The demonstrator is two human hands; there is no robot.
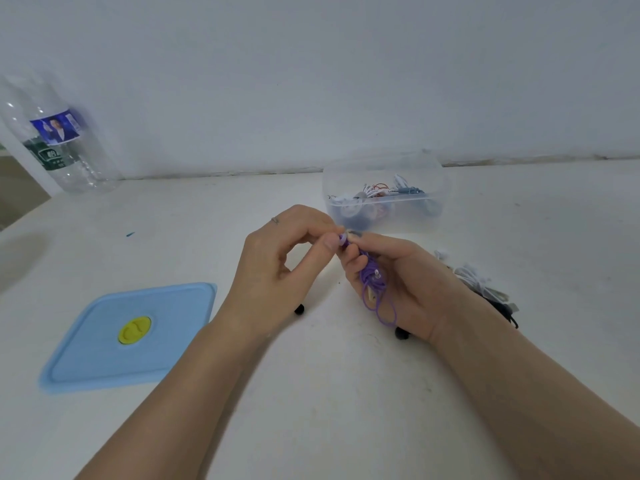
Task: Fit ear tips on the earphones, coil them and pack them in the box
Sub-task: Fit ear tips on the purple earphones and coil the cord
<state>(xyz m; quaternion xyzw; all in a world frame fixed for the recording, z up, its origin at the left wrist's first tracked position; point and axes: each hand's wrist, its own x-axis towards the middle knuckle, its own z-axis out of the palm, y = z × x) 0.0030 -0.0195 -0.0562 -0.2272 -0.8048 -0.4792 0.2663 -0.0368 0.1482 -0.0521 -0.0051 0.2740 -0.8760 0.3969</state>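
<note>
On the white worktop stands the clear box, well behind both hands. The right hand has its grip closed around the purple earphones, thin cable hanging in loops. The left hand pinches one purple earbud.

soft, even, cool light, faint shadows; wide-angle bending at the edges; the bottle looks perhaps slightly blurred
</note>
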